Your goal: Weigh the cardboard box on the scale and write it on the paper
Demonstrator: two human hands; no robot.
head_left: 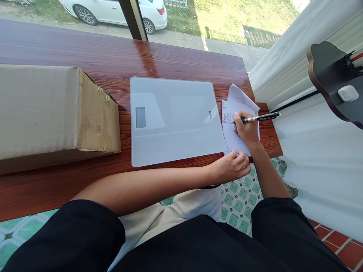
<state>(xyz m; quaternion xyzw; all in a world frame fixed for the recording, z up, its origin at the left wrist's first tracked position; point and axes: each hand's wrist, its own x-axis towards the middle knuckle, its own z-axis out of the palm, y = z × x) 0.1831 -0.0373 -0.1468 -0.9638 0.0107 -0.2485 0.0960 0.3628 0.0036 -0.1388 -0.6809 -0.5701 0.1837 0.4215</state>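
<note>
My right hand (246, 127) is closed around a black-and-clear pen (263, 117), its tip touching a notepad (236, 142). Rows of small dark marks cover part of the white page, and the far sheet curls up. At the pad's near edge, the fingers of my left hand (234, 166) are curled against the paper; whatever lies under them is hidden. Left of the pad lies a flat white glass-topped scale (178, 121) with a grey display window, its right edge close to the paper.
A large cardboard box (39, 113) stands on the left of the reddish wooden table (107, 49). White curtains (306, 151) hang at the right beside a dark shelf (326, 68) bearing a small white case (348, 93). Outside the window is a white car (107, 11).
</note>
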